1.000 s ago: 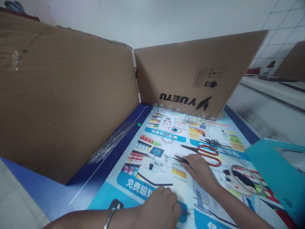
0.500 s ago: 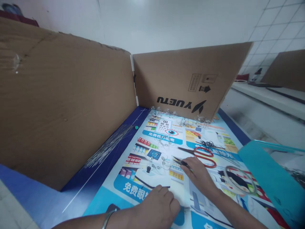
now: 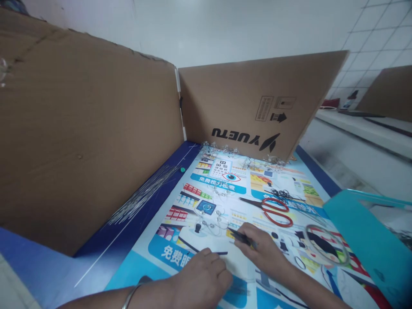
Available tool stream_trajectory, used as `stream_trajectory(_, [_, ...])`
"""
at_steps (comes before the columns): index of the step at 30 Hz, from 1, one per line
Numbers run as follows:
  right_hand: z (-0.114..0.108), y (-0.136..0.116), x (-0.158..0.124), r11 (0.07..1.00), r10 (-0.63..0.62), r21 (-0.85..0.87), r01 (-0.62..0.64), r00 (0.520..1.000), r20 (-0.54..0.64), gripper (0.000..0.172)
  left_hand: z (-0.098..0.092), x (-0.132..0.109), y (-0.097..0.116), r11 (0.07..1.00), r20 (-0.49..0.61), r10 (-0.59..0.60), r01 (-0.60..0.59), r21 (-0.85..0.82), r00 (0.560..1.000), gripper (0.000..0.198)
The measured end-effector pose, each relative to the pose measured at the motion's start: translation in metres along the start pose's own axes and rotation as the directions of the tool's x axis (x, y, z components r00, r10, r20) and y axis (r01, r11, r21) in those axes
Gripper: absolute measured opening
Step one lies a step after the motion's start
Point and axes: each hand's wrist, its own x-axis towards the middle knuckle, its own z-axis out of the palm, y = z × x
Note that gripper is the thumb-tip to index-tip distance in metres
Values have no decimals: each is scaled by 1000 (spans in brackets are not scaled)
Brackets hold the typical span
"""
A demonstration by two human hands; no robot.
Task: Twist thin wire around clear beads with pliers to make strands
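My right hand point(image 3: 261, 245) grips small dark-jawed pliers point(image 3: 240, 235), their tips pointing left and looking closed. At the bottom middle, my left hand point(image 3: 206, 274) rests with its fingers curled in; whatever it may hold is hidden from view. Just beyond the pliers, several loops of thin clear wire with small beads point(image 3: 212, 221) lie on the printed sheet point(image 3: 180, 189). Red-handled scissors point(image 3: 277, 211) lie beyond my right hand, blades to the left.
Cardboard panels point(image 3: 106, 128) stand at the left and back. Straight wires point(image 3: 148, 193) lie along the left panel. To the right are a wire coil point(image 3: 325, 244), a teal box point(image 3: 357, 231) and a black tangle point(image 3: 281, 194). Clear beaded pieces point(image 3: 225, 149) line the back.
My right hand has drawn back slightly toward me and left with the pliers, whose jaws were parted and now look closed. My left hand has shifted slightly left in view.
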Motion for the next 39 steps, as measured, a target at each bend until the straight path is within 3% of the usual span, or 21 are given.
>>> stream_trajectory(5, [-6,-12,-3,996,26,80,-34,995,94,16,-16,1,0,981,123,-86,106,-163,989,2])
stream_trajectory(8, [-14,-22,-5,992,43,111,-66,979,197,17,-21,4,-5,951,117,-188,210,-229,975,9])
stream_trajectory(12, [-21,-26,-9,999,38,-6,-38,939,341,18,-22,5,-12,935,133,-199,229,-271,971,17])
stream_trajectory(14, [-21,-22,-10,982,88,-186,-31,947,309,15,-22,5,-14,919,149,-195,234,-317,969,18])
stream_trajectory(17, [-18,-12,-7,862,137,-505,-35,977,166,14,-23,6,-16,854,184,-230,289,-433,956,17])
stream_trajectory(19, [-16,-7,-4,813,152,-579,-66,983,102,14,-23,6,-19,802,197,-270,333,-495,943,17])
stream_trajectory(21, [-17,-6,-2,871,178,-479,-109,979,100,14,-22,7,-22,762,191,-302,357,-541,934,16])
stream_trajectory(25, [-20,-14,-4,985,166,-99,-145,952,256,18,-20,9,-25,695,172,-360,387,-606,917,16])
stream_trajectory(30, [-21,-21,-9,996,79,15,-88,942,326,17,-20,9,-26,688,120,-402,386,-614,908,16])
stream_trajectory(33, [-20,-23,-9,996,77,12,-85,948,309,16,-20,9,-30,760,128,-328,342,-553,936,18])
stream_trajectory(36, [-20,-23,-5,997,75,-8,-76,954,291,15,-22,12,-37,904,106,-139,170,-392,985,22])
stream_trajectory(39, [-22,-21,2,999,52,-6,-52,956,288,12,-30,20,-42,979,84,-118,130,-158,989,17])
